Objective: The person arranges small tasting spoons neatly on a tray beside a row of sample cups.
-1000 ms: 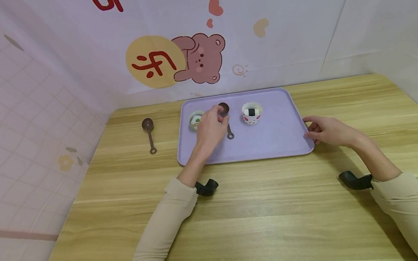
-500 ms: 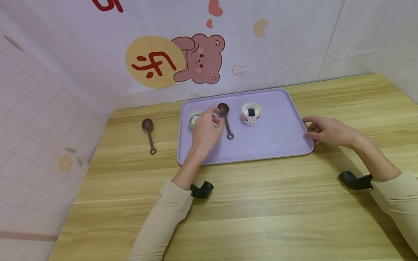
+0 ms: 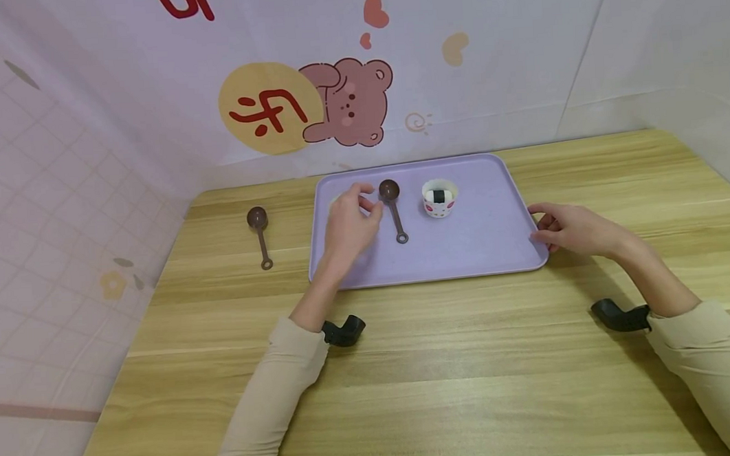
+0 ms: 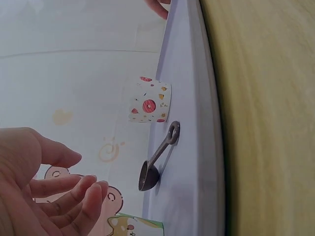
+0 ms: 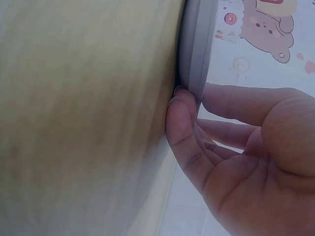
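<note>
My left hand hovers over the left part of a lilac tray, fingers loosely bent and nothing between them. Beneath it, a paper cup is almost wholly hidden in the head view. Just right of the fingertips lies a brown measuring spoon, bowl toward the wall. Farther right on the tray stands a white patterned paper cup with a toy rice roll in it. At the tray's right edge, my right hand pinches the rim, thumb above and fingertips at the underside.
A second brown measuring spoon lies on the wooden table left of the tray. Behind the table hangs a printed cloth with a bear and hearts. Another cloth side closes off the left.
My left hand has drawn back leftward from the spoon on the tray, which now lies uncovered; the hand now covers the left cup. The right hand keeps its place at the rim.
</note>
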Demonstrator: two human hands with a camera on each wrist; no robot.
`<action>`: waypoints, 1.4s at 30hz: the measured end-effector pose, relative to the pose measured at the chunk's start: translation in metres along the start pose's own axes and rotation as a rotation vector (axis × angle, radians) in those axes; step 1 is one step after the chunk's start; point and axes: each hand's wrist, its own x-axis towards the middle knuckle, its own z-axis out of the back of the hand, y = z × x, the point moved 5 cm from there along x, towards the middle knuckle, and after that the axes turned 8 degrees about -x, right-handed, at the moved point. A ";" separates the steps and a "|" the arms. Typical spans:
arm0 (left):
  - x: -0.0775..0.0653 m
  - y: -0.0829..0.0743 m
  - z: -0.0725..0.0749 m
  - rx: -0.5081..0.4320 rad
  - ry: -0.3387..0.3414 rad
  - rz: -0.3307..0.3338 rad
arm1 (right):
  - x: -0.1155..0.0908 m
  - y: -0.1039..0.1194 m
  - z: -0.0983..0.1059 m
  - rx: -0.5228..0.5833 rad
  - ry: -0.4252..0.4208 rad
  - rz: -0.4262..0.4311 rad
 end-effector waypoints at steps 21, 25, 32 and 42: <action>-0.003 0.011 0.021 -0.038 -0.020 0.034 | -0.001 0.003 0.000 0.012 -0.003 -0.004; -0.004 0.012 0.025 -0.038 -0.016 0.038 | -0.001 0.002 0.000 0.011 -0.001 -0.003; -0.005 0.018 0.029 -0.039 -0.009 0.044 | -0.002 0.003 0.000 0.007 0.000 -0.006; -0.005 0.020 0.036 -0.021 -0.020 0.053 | -0.002 0.003 0.000 -0.011 -0.005 -0.001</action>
